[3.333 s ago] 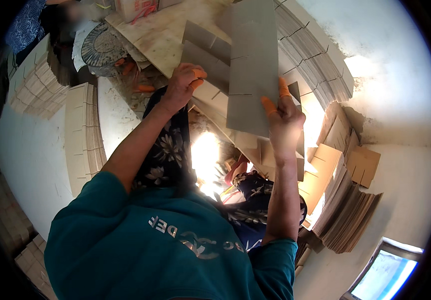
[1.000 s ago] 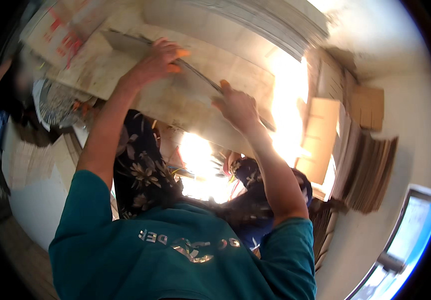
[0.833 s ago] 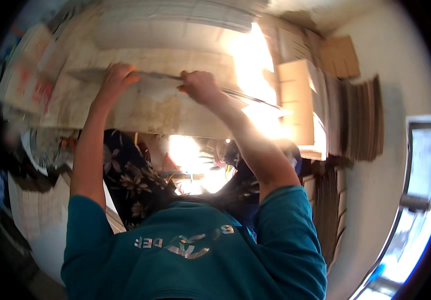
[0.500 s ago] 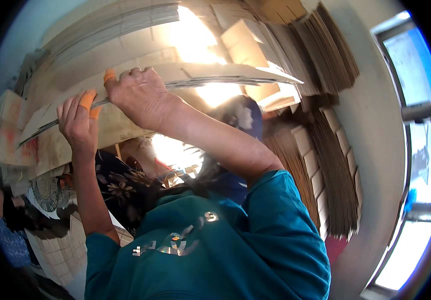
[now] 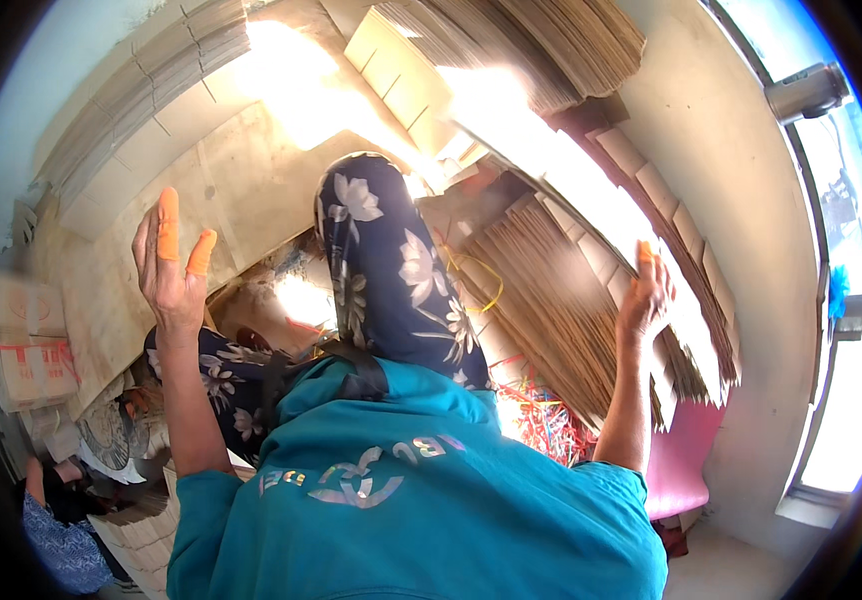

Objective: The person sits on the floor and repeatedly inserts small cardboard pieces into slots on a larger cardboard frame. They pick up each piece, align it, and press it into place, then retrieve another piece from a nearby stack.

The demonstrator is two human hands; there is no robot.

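My left hand (image 5: 173, 280) is raised over the near side of a pale wooden worktop (image 5: 221, 185). Its fingers point up and apart, with orange covers on two of them, and it holds nothing. Out to the right, my right hand (image 5: 648, 300) grips the near edge of long flat cardboard sheets (image 5: 591, 175), glaring white in the sun. One of its fingertips also has an orange cover. These sheets lie slanted over upright bundles of flat cardboard (image 5: 541, 290); how many there are, I cannot tell.
Stacked cardboard (image 5: 151, 90) lines the worktop's far side, with more bundles (image 5: 581, 45) at the far right. Red and white strapping scraps (image 5: 543, 415) lie beside my right arm. A taped carton (image 5: 31, 340) stands at the left, near another person (image 5: 61, 530).
Both hands held the cardboard sheets above the worktop. The sheets have swung to the right with my right hand, while my left hand has let go and opened.
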